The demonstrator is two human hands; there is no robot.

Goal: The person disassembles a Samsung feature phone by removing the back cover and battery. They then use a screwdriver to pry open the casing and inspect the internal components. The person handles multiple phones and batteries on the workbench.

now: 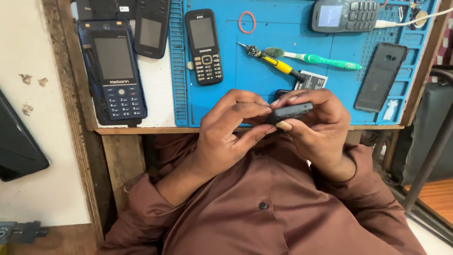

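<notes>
Both hands — left hand (224, 134) and right hand (318, 130) — pinch a small dark phone (289, 112) edge-on over the lap; a slipping fingertip likely drops it off the blue mat (278, 56).

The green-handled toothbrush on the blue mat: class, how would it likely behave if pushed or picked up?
The toothbrush is probably light, since its handle is slim plastic. It looks stiff, lying straight across the blue mat. A sideways nudge might rock or turn it, as the handle seems rounded, though the bristle head beside the yellow-handled screwdriver could check that.
</notes>
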